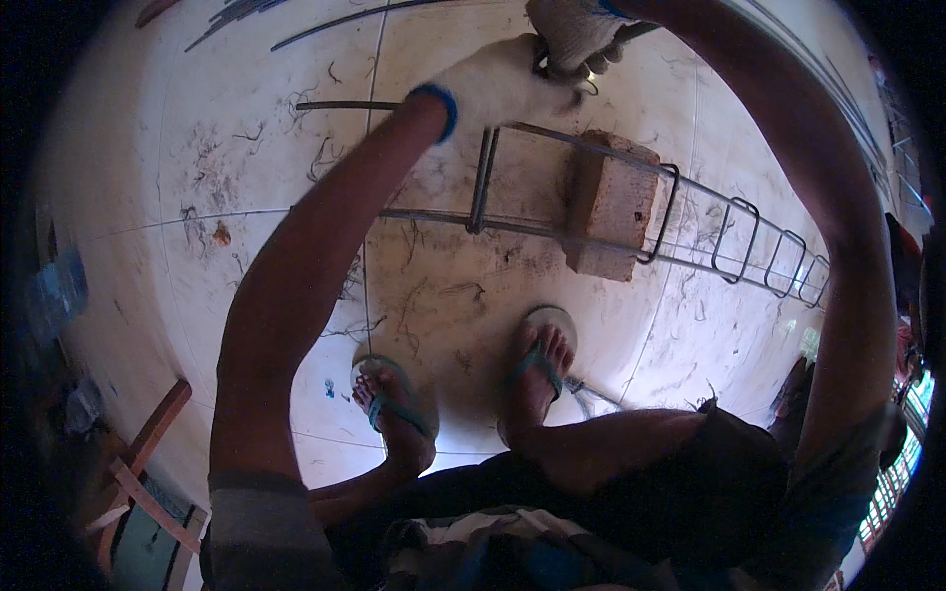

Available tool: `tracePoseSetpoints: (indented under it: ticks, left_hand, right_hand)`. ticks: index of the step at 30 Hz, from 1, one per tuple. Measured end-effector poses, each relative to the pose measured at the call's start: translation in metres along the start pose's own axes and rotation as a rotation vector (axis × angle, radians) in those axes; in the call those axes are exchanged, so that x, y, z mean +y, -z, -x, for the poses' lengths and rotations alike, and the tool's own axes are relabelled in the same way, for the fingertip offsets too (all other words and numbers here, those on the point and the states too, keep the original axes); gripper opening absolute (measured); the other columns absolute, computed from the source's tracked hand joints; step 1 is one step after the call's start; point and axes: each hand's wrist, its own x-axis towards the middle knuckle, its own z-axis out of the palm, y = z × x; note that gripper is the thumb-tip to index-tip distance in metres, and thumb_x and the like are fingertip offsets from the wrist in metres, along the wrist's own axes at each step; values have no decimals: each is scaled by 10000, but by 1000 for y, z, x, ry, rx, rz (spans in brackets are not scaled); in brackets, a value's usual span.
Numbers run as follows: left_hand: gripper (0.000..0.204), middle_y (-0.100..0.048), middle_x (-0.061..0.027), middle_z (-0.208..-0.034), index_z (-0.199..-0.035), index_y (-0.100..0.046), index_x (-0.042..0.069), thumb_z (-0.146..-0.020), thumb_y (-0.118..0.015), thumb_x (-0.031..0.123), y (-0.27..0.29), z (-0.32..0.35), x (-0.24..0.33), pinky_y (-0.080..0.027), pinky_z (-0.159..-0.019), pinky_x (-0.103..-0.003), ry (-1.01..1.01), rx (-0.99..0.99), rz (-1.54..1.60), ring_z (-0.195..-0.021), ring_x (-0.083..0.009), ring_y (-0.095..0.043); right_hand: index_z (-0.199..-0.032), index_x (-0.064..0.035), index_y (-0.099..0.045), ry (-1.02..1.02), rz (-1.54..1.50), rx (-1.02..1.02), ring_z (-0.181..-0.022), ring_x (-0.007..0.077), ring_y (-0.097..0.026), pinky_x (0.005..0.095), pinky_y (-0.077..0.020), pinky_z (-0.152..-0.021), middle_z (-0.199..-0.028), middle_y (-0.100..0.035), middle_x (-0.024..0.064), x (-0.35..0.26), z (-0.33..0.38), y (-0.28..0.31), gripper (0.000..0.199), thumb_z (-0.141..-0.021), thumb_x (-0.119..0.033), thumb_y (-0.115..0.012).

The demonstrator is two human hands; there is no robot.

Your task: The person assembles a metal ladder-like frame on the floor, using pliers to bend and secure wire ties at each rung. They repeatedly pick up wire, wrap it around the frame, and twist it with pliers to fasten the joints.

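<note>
Both my hands wear pale knitted work gloves with blue cuffs and meet at the top of the view. My left hand (pixel 503 84), slightly blurred, has its fingers closed beside the right one; what they hold is hidden. The fingers of my right hand (pixel 576 39) are curled round something I cannot make out. A dark rod end (pixel 636 32) shows beside them, and a small wire loop (pixel 590 87) below. Just under my hands lies a steel rebar cage (pixel 537 229), long bars with rectangular stirrups (pixel 736 239), running right. A reddish brick block (pixel 613 202) sits at the cage, between its long bars.
Bits of cut wire (pixel 458 289) and dark dirt lie scattered on the pale tiled floor (pixel 493 335). Loose steel bars (pixel 232 15) lie at the far left, others at the far right. My sandalled feet (pixel 544 360) stand near the cage. A wooden frame (pixel 148 443) stands at lower left.
</note>
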Motion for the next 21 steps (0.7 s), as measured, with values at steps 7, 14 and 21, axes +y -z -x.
tracePoseSetpoints:
  ticks: [7,14,21]
  left_hand:
    - [490,-538,33,-730,-1096,-746,46,-961,-732,517,0,-17,-4,-484,-626,-274,306,-166,379,-648,-68,-519]
    - [593,-406,79,-671,-1285,-691,79,-981,-682,587,-2,-20,-42,-482,-728,-300,193,-238,873,-601,-65,-418]
    - [560,-448,97,-696,-1315,-676,108,-982,-690,559,5,-25,-52,-513,-783,-322,160,-437,1014,-625,-46,-450]
  right_hand:
    - [-1200,-33,-751,92,312,654,-1147,371,-678,454,-529,-990,-1209,-724,212,22,53,-1,595,-788,-464,-738]
    - [-1515,27,-456,660,-1301,1415,-1287,247,-609,389,-506,-1085,-1389,-625,198,85,-25,-40,688,-1061,-466,-607]
    - [-1512,-48,-444,1489,-2145,256,-1191,363,-618,527,-487,-1058,-1370,-600,165,50,-77,-61,1028,-883,-857,-527]
